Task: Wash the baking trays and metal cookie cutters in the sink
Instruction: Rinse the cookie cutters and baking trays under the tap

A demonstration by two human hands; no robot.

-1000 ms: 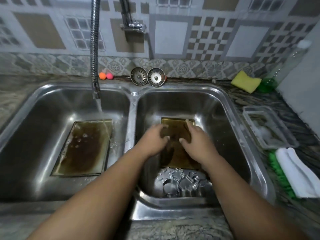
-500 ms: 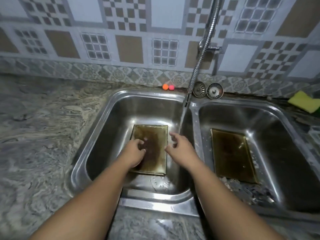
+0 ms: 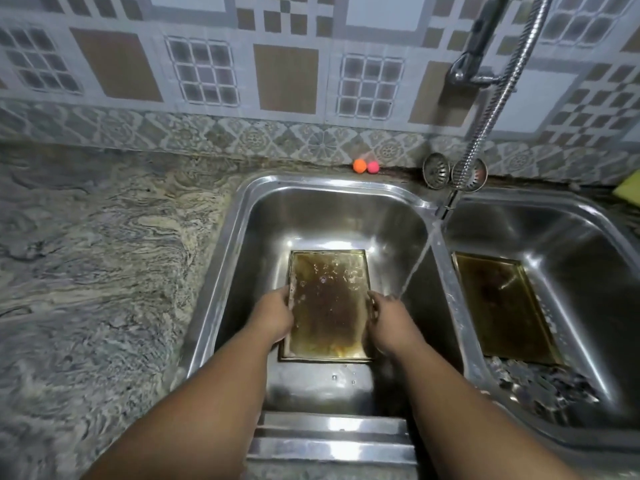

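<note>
A stained brown baking tray (image 3: 327, 303) lies in the left sink basin (image 3: 311, 209). My left hand (image 3: 273, 317) grips its left edge and my right hand (image 3: 388, 322) grips its right edge. A second brown tray (image 3: 502, 303) lies in the right basin (image 3: 568, 233), with several metal cookie cutters (image 3: 543, 386) piled at its near end. Water runs from the flexible faucet hose (image 3: 485, 133) down into the left basin, just right of my right hand.
A marbled stone counter (image 3: 97, 271) spreads to the left. Two small balls, orange (image 3: 359, 165) and pink (image 3: 373, 167), and two metal strainers (image 3: 437, 169) sit behind the sink. A yellow sponge (image 3: 628, 185) shows at the right edge.
My hands left the right basin's tray and moved to the left one. They went from touching its top to gripping its two side edges. The view shifted left.
</note>
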